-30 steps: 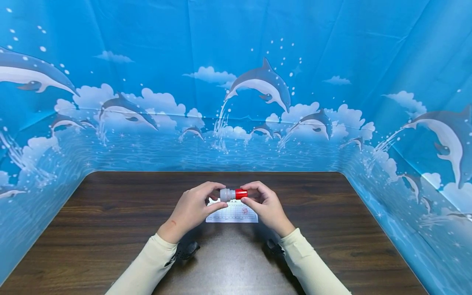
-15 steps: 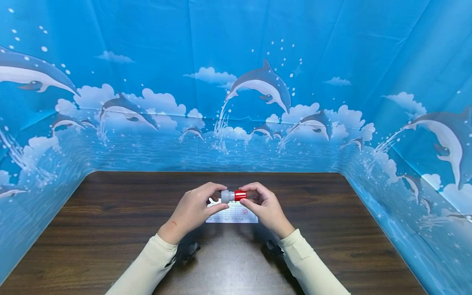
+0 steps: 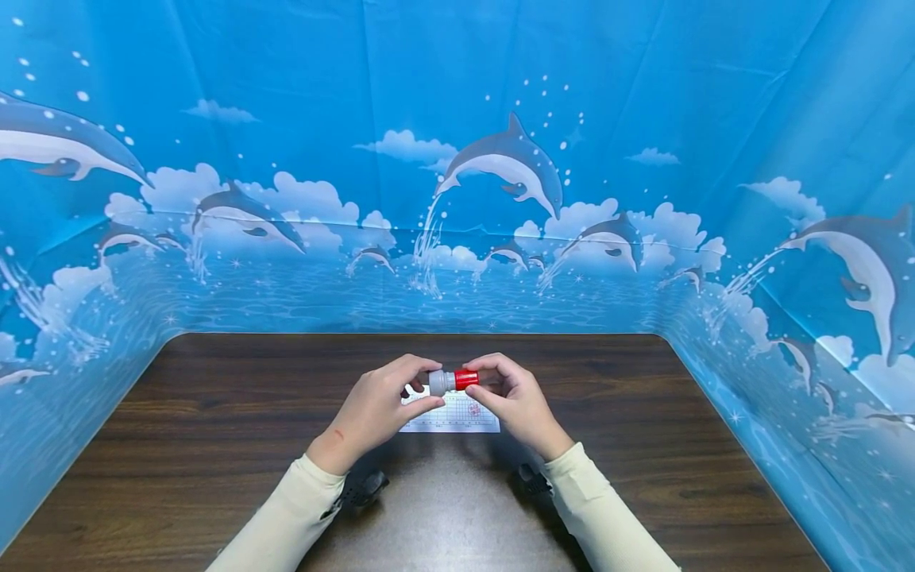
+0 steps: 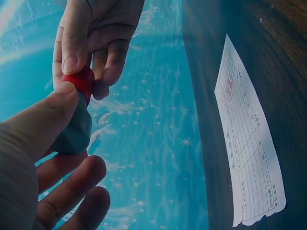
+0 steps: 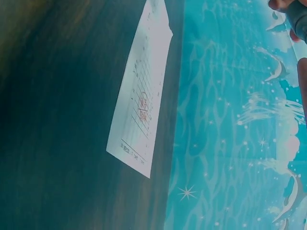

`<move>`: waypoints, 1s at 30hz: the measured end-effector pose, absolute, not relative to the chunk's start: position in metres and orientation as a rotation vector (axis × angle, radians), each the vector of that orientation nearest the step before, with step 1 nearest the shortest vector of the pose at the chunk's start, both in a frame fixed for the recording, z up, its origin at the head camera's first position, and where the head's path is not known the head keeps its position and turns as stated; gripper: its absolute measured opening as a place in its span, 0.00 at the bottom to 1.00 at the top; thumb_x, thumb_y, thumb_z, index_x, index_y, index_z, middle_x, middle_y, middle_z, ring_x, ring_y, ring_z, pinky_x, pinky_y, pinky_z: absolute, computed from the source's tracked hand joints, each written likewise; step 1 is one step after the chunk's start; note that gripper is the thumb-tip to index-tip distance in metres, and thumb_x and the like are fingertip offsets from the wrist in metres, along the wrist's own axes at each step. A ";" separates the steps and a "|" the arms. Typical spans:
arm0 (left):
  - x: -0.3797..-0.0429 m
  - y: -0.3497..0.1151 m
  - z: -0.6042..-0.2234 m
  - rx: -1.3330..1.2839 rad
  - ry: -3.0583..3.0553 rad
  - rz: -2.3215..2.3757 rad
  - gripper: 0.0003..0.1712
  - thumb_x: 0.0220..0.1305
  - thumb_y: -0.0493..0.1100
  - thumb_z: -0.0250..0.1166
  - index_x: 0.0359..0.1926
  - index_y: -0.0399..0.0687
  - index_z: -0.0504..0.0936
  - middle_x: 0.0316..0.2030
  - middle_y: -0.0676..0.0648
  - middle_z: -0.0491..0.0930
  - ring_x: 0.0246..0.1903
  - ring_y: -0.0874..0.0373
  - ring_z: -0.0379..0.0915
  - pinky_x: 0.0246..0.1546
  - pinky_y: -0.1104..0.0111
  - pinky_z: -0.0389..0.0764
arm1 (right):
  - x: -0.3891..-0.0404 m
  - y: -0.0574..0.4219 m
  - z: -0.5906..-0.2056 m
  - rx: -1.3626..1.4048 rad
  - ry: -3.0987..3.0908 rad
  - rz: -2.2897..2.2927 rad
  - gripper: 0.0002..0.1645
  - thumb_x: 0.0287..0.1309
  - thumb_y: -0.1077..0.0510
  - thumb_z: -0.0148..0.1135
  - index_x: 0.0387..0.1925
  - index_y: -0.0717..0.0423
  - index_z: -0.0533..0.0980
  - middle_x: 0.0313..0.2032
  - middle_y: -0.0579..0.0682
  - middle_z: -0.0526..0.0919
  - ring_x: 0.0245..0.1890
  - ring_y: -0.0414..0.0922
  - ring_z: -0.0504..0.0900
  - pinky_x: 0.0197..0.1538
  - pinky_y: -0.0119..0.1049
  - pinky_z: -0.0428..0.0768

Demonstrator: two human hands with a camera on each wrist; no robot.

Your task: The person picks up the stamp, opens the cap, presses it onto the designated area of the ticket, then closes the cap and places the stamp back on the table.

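Observation:
Both hands hold a stamp in mid-air over the paper. My left hand (image 3: 376,401) pinches its grey body (image 3: 439,383) between thumb and fingers. At the other end, my right hand (image 3: 516,401) pinches the red cap (image 3: 467,379). Grey and red parts lie in one line, and the cap sits against the body. The left wrist view shows the red cap (image 4: 81,80) between both thumbs, with the grey body (image 4: 74,132) below. Only an edge of the grey body (image 5: 298,19) enters the right wrist view. Beneath lies a white printed form (image 3: 446,417) bearing a red stamp mark (image 3: 475,410).
The dark wooden table (image 3: 236,445) carries the paper. Blue curtains (image 3: 322,95) printed with dolphins enclose its back and sides. Black wrist devices (image 3: 364,487) hang under the forearms.
My left hand has shifted very slightly to the right and the red cap slightly to the left, so both ends sit a little closer. Otherwise the hands and paper keep their places.

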State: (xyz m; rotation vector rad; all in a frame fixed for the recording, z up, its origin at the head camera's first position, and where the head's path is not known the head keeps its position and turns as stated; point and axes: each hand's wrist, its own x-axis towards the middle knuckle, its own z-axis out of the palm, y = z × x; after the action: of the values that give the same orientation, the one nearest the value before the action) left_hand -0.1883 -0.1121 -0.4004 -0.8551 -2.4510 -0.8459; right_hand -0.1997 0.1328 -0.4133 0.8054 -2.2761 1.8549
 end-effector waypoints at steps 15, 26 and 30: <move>-0.203 -0.130 -0.411 -0.643 -2.714 -0.778 0.31 0.65 0.55 0.73 0.65 0.49 0.80 0.60 0.46 0.80 0.61 0.48 0.75 0.59 0.50 0.81 | -0.218 0.157 -0.421 0.645 -2.305 1.740 0.19 0.61 0.63 0.74 0.54 0.56 0.82 0.50 0.53 0.86 0.46 0.48 0.87 0.48 0.35 0.87; -0.211 -0.141 -0.437 -0.583 -2.996 -0.590 0.36 0.65 0.58 0.73 0.70 0.49 0.77 0.69 0.39 0.71 0.70 0.40 0.66 0.67 0.43 0.70 | -0.231 0.175 -0.430 0.464 -2.368 1.619 0.21 0.60 0.63 0.74 0.55 0.59 0.82 0.49 0.57 0.86 0.45 0.51 0.86 0.52 0.36 0.86; -0.211 -0.141 -0.442 -0.550 -3.029 -0.560 0.37 0.64 0.58 0.73 0.70 0.49 0.77 0.70 0.37 0.71 0.70 0.39 0.66 0.66 0.43 0.71 | -0.228 0.176 -0.425 0.414 -2.430 1.515 0.20 0.61 0.66 0.72 0.55 0.63 0.81 0.50 0.59 0.85 0.46 0.54 0.85 0.54 0.47 0.85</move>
State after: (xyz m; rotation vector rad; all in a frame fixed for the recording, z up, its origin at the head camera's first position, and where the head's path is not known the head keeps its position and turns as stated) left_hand -0.2115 -0.1411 -0.4423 -0.5497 -3.0286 -0.5604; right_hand -0.2280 0.1760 -0.4248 0.4135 -2.4298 1.5152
